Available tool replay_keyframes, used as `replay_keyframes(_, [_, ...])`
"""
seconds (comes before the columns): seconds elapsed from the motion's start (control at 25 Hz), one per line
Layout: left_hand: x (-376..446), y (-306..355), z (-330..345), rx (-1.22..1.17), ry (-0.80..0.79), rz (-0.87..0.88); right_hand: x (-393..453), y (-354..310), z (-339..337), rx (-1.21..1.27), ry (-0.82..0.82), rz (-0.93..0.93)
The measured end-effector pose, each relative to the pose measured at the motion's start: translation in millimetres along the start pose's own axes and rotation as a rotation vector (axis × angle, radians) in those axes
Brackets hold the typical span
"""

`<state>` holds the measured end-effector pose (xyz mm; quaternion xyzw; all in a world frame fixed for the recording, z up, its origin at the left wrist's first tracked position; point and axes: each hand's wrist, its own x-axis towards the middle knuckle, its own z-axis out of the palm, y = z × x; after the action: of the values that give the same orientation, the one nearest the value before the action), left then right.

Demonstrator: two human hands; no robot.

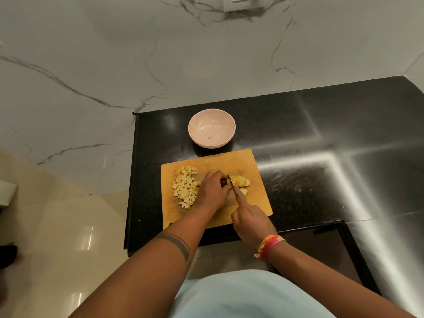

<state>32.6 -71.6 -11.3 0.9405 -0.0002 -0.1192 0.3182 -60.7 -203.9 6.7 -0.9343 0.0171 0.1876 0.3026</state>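
Potato slices [240, 181] sit pinned under the curled left grip [212, 191] for steadiness — the right grip [250, 219] clasps the knife [230, 180], forefinger along its spine to guide the cut.

We are in a home kitchen. A polished black speckled stone countertop [309, 134] meets a white grey-veined marble wall [114, 53] with a white socket plate [246, 2] set in it, and glossy cream floor tiles [57, 226] lie below. On the counter we see a rectangular wooden cutting board [259, 198] with small pale yellow diced cubes [185, 187], a half-sliced pale yellow vegetable [242, 181] under a small knife [230, 180], and a round pale pink bowl [202, 125] just behind.
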Motion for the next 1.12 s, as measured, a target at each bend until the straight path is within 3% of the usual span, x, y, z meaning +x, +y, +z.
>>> replay_keyframes(0.28, [-4.2,-2.6,1.4,0.025,0.015,-0.008,-3.4,3.2,-5.8,-0.025,0.052,0.011])
replay_keyframes(0.56, [-16.5,4.7,7.6,0.168,-0.036,-0.003,-1.0,4.0,-0.4,-0.04,-0.02,0.037])
replay_keyframes(0.92, [-23.9,-10.8,0.6,0.126,-0.011,0.026,-10.2,2.4,3.7,-0.015,-0.072,0.006])
replay_keyframes(1.12, [-27.2,-15.2,1.2,0.082,-0.01,-0.049,-6.5,-1.3,6.3,-0.035,-0.086,-0.012])
